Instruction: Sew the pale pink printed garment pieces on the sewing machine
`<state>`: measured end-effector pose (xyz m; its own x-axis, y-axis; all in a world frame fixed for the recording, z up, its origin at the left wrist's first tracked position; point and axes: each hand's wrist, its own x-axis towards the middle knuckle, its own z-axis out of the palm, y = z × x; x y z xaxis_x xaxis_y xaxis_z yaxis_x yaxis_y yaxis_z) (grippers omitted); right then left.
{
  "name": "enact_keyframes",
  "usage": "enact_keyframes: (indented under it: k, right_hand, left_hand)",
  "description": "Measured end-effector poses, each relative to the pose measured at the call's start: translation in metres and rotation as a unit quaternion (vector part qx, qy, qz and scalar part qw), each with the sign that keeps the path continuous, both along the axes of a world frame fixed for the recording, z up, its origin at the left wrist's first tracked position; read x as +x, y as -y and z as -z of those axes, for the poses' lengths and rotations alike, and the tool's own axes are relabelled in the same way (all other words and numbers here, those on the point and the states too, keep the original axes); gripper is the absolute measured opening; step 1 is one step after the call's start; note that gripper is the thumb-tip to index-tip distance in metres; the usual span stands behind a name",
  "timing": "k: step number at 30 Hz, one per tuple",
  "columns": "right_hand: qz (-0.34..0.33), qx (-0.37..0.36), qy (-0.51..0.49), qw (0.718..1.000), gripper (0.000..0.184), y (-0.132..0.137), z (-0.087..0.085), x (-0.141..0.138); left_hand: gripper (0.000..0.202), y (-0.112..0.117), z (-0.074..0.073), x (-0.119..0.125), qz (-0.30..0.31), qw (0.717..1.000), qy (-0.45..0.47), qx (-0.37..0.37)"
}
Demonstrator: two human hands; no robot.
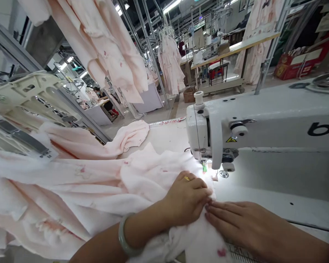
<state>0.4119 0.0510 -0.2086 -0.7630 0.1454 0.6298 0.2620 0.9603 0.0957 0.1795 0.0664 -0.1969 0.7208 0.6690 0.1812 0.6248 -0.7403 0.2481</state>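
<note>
A pale pink garment (150, 171) with small printed motifs spreads in folds over the sewing machine's bed, its edge under the lit needle area. With curled fingers my left hand (188, 199) grips the cloth just in front of the presser foot (204, 167). It wears a ring, and a pale bangle (123, 235) circles the wrist. My right hand (244, 224) lies stretched out, fingertips against the fabric edge beside the left fingers; its thumb is hidden. Above the hands stands the white head of the sewing machine (216, 128).
A cream metal frame (30, 95) with a grey clip rises at the left. Pink garments (106, 44) hang overhead, and more garments (171, 62) hang farther back. Behind are a wood-edged table (235, 47), a red box (298, 64) and metal poles. A person sits far off at left.
</note>
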Motion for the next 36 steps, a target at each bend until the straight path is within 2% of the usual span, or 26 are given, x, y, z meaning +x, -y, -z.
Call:
enact_keyframes:
  k: [4, 6, 8, 11, 13, 15, 17, 19, 21, 25, 27, 29, 32, 36]
  right_hand:
    - [0.023, -0.072, -0.026, 0.997, 0.047, -0.014, 0.011, 0.003]
    - [0.03, -0.096, -0.017, 0.995, 0.047, -0.02, 0.016, 0.005]
    - [0.037, -0.082, -0.012, 0.996, 0.046, -0.023, 0.018, 0.008]
    - [0.027, -0.045, 0.001, 0.999, 0.046, -0.022, 0.014, 0.009]
    - [0.004, -0.028, 0.001, 1.0, 0.045, -0.017, 0.01, 0.006]
    - [-0.017, -0.015, -0.011, 1.0, 0.043, -0.01, 0.006, 0.002]
    - [-0.02, -0.012, -0.022, 0.999, 0.046, -0.003, 0.003, -0.001]
    - [-0.012, -0.023, -0.024, 0.999, 0.049, 0.002, -0.001, -0.002]
    - [-0.011, -0.054, -0.023, 0.998, 0.048, 0.004, -0.007, 0.001]
    - [-0.051, -0.145, 0.008, 0.988, 0.037, -0.002, -0.017, 0.012]
    - [-0.029, -0.186, -0.004, 0.982, 0.032, -0.008, -0.016, 0.013]
    - [0.04, -0.205, -0.051, 0.977, 0.031, -0.015, -0.01, 0.01]
    - [0.131, -0.201, -0.1, 0.965, 0.029, -0.024, 0.005, 0.006]
    - [0.157, -0.218, -0.071, 0.961, 0.033, -0.03, 0.025, 0.005]
  left_hand:
    - [0.027, -0.032, -0.003, 0.002, 0.001, 1.0, -0.018, -0.006]
    - [0.028, -0.046, -0.01, 0.003, -0.002, 1.0, -0.026, -0.016]
    - [0.029, -0.052, -0.021, 0.003, 0.0, 0.998, -0.049, -0.041]
    - [0.033, -0.034, -0.039, 0.0, -0.001, 0.994, -0.086, -0.071]
    - [0.05, -0.007, -0.041, -0.002, -0.02, 0.996, -0.073, -0.057]
    - [0.068, 0.02, -0.033, -0.005, -0.048, 0.998, -0.037, -0.015]
    - [0.073, 0.037, -0.017, -0.007, -0.078, 0.996, -0.012, 0.028]
    - [0.064, 0.037, -0.002, -0.008, -0.1, 0.994, 0.008, 0.05]
    - [0.045, 0.02, 0.005, -0.009, -0.109, 0.992, 0.028, 0.053]
    - [0.02, -0.027, -0.005, -0.002, -0.13, 0.987, 0.071, 0.067]
    - [0.014, -0.04, -0.013, 0.005, -0.122, 0.986, 0.101, 0.055]
    - [0.012, -0.043, -0.017, 0.013, -0.109, 0.986, 0.124, 0.012]
    - [0.01, -0.034, -0.02, 0.018, -0.126, 0.977, 0.16, -0.062]
    - [0.019, -0.024, -0.024, 0.01, -0.171, 0.954, 0.214, -0.12]
